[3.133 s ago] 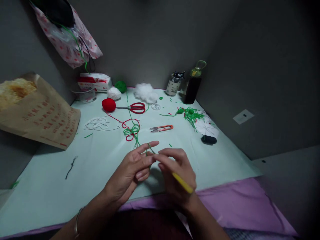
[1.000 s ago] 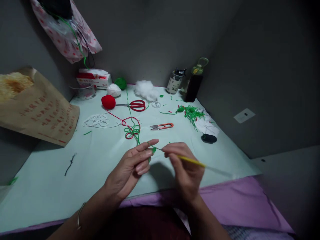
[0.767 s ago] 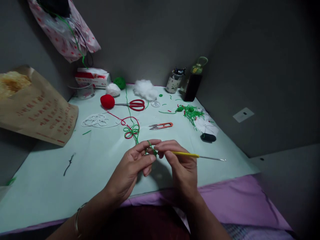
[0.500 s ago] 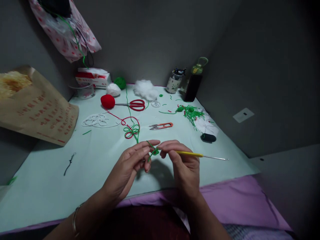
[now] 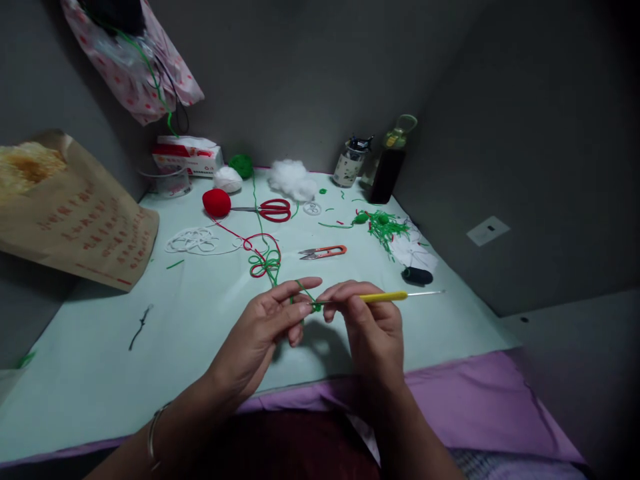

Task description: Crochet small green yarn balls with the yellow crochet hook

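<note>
While the small green crochet piece (image 5: pixel 317 307) sits at the lower centre of the frame, partly hidden by fingertips, its visible portion appears to be knotted yarn. In my assessment it is very light, soft and easily deformed, not fragile but liable to stretch; a pinch at its edge, close to the stitches, is the suitable hold. The crochet hook (image 5: pixel 384 297), right of centre, looks light and stiff, with slim metal ends likely to be slippery; the yellow grip is the place to take it.

Hands: the left hand (image 5: pixel 273 317) is narrowed, thumb and fingers closed at the left edge of the piece, forefinger extended with the green working yarn (image 5: pixel 305 291) passing over it. The right hand (image 5: pixel 373 323) is closed around the hook's grip, its fingertips beside the piece; whether they touch it cannot be determined. Above the left hand on the tabletop (image 5: pixel 195 360) lies a looped yarn bundle (image 5: pixel 265 263).
</note>
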Tool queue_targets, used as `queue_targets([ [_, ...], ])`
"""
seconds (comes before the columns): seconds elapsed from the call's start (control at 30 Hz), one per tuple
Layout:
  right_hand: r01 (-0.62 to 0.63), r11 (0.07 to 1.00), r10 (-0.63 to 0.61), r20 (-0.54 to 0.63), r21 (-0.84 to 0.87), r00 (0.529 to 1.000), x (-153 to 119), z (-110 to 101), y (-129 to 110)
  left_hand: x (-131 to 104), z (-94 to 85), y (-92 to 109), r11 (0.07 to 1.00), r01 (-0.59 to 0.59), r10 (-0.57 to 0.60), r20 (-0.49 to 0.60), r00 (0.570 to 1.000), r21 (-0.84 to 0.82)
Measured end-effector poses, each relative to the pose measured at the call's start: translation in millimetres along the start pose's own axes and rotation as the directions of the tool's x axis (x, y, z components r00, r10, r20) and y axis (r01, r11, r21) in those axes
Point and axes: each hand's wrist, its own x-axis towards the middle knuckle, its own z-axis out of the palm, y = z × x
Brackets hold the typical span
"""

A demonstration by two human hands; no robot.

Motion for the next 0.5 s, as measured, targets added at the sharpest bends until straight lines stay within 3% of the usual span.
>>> queue_targets([
  [0.07,0.015,0.999,-0.014,0.023,-0.038,1.000,-2,-2,-2,-1,-0.5,1,1.000,-0.013,0.012,-0.011,1.000,-0.010],
  [0.13,0.149,0.968,-0.138,0.066,-0.204,0.988,-6,-2,-3,-1,-0.2,-1,0.999,-0.048,0.049,-0.039,0.998,0.019],
  [0.23,0.437,0.729,-0.370,0.234,-0.527,0.899,-12,0,-3,-1,0.3,-7,0.997,-0.076,0.078,-0.049,0.996,0.030],
  [0.3,0.519,0.577,-0.424,0.312,-0.630,0.850,-14,1,-3,0,-0.1,-9,0.999,-0.022,0.021,-0.014,1.000,-0.041],
  [0.33,0.512,0.572,-0.423,0.305,-0.641,0.854,-14,1,-3,1,-0.5,-9,0.996,0.022,-0.021,0.008,1.000,-0.085],
  [0.4,0.423,0.702,-0.384,0.196,-0.572,0.902,-13,1,-4,1,-1.4,-9,0.984,0.094,-0.089,0.039,0.995,-0.151],
  [0.5,0.225,0.925,-0.233,0.010,-0.307,0.972,-7,1,-7,2,-1.1,-6,0.984,0.077,-0.074,0.025,0.997,-0.161],
])
